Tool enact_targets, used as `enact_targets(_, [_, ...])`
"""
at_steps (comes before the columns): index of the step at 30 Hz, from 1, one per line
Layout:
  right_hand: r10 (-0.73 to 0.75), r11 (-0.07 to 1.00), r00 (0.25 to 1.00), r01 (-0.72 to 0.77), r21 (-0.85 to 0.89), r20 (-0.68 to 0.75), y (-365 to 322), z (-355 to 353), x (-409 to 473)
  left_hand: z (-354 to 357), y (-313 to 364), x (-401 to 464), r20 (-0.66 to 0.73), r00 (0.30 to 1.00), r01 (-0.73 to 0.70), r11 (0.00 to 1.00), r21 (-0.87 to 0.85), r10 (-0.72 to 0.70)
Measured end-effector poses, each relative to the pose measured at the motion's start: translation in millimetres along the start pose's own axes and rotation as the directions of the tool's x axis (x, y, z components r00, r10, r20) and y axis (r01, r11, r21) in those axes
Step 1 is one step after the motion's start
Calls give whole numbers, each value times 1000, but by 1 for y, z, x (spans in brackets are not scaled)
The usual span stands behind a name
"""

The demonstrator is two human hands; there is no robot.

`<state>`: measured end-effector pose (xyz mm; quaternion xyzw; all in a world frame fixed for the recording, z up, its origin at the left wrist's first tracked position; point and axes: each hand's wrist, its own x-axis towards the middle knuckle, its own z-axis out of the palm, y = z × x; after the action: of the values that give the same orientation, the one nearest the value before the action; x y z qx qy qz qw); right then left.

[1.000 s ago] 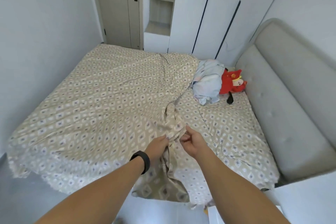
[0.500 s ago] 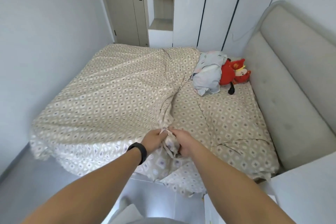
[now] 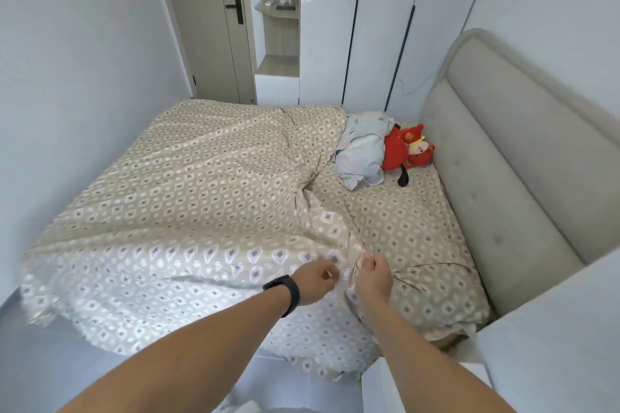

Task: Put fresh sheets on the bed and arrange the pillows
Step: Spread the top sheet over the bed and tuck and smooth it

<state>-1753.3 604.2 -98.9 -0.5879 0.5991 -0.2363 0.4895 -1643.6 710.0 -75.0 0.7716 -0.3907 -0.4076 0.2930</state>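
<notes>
A beige sheet (image 3: 201, 184) with a diamond pattern covers the bed and billows up on the left, its near edge hanging over the side. My left hand (image 3: 313, 282), with a black wristband, and my right hand (image 3: 372, 277) pinch a bunched fold of the sheet at the near edge, close together. A crease runs from my hands up toward the far right. A crumpled pale blue pillowcase or cloth (image 3: 364, 151) lies at the far right near the headboard.
A red plush toy (image 3: 407, 151) lies beside the pale cloth. The grey padded headboard (image 3: 510, 157) runs along the right. A white bedside surface (image 3: 550, 345) stands at the near right. White wardrobes (image 3: 352, 27) and a door (image 3: 214, 27) are beyond the bed.
The sheet's left part has lifted and spread, and its hanging bunch is gone from below my hands. My hands stay together on the fold, and the view has shifted left.
</notes>
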Motion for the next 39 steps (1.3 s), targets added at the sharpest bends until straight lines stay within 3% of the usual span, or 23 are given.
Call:
enact_targets(3, [202, 971, 977, -190, -145, 72, 26, -22, 12, 5, 8, 6, 37, 999, 6, 1000, -16, -6])
enact_targets(5, [265, 952, 958, -241, -190, 108, 34, -31, 21, 4, 9, 10, 43, 999, 27, 1000, -8, -27])
enact_targets(6, [321, 945, 937, -307, -114, 135, 29, -34, 20, 3, 10, 12, 35, 999, 38, 999, -16, -38])
enact_targets(7, [342, 936, 923, -318, -152, 176, 26, -31, 21, 2, 11, 13, 21, 999, 50, 998, -27, -50])
enact_targets(9, [406, 898, 866, -438, 48, 293, 20, -23, 21, 0, 10, 14, 7, 996, 85, 996, -25, -85])
enact_targets(12, [377, 873, 805, -474, 114, 458, 17, -4, 16, 2, 6, 7, 140, 976, 167, 986, 5, -166])
enact_targets(14, [347, 884, 795, -455, 110, 498, 3, 3, -3, 5, 0, 2, 159, 975, 161, 987, -19, -156])
enact_targets(20, [250, 949, 768, -315, 8, 590, 1, 9, -20, 9, -13, -14, 139, 989, 107, 899, -424, -52])
enact_targets(25, [344, 862, 663, -503, 55, 665, 13, 16, -23, 19, -23, -21, 26, 987, 157, 895, -417, -161])
enact_targets(30, [337, 765, 589, -626, 151, 735, 23, 21, -18, 11, -35, -26, 132, 964, 265, 826, -498, -229])
enact_targets(34, [319, 754, 607, -628, 193, 728, 16, 19, -18, 8, -40, -23, 86, 980, 198, 827, -527, -179])
enact_targets(39, [265, 741, 578, -634, 221, 772, 10, 12, -22, 4, -46, -19, 32, 988, 144, 816, -560, -152])
